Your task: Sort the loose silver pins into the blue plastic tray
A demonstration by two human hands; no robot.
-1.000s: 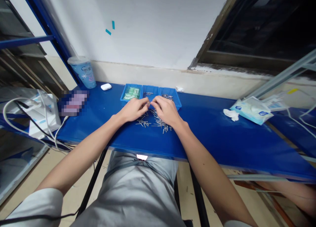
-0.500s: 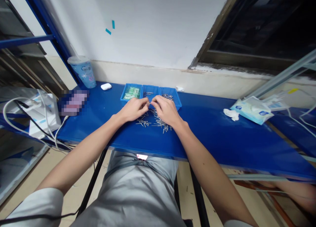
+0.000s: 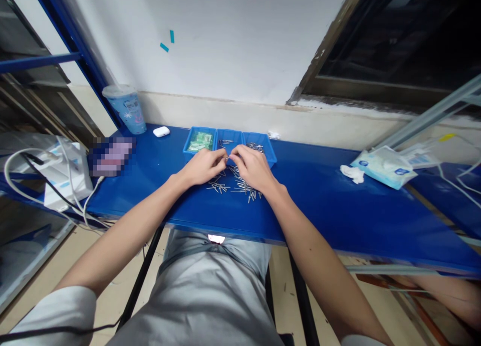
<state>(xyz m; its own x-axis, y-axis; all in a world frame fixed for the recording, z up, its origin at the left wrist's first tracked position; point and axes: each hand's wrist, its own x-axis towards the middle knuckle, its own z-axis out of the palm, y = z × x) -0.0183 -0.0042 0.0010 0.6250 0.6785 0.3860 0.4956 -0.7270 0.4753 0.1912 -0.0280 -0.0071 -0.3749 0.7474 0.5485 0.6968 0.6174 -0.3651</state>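
lap (image 3: 214, 291): nearest to us, in grey cloth, it is below the edge of the blue table (image 3: 319, 205).
left pile (image 3: 219, 187): some thin metal pins lie loose on the table, on the near side of the left hand (image 3: 205, 166).
right pile (image 3: 246, 188): more pins lie crossed over each other, partly covered by the right hand (image 3: 253, 166).
left hand: we see its thumb and finger pinched together on a small pin (image 3: 227, 158).
right hand: its fingertips are also pinched, at the other end of this pin; its other fingers are curled.
pin: it is between the two hands, just before the bins; its finer shape is too small for us to tell.
tissue pack (image 3: 387, 169): it lies well to the right, with a crumpled tissue (image 3: 352, 174) just beside.
bins: three stand side by side behind the hands. the left bin (image 3: 187, 146) has green packets, the middle bin (image 3: 230, 134) a few pins, the right bin (image 3: 271, 158) many pins.
cup (image 3: 128, 113): it stands at far left, near a white case (image 3: 161, 132).
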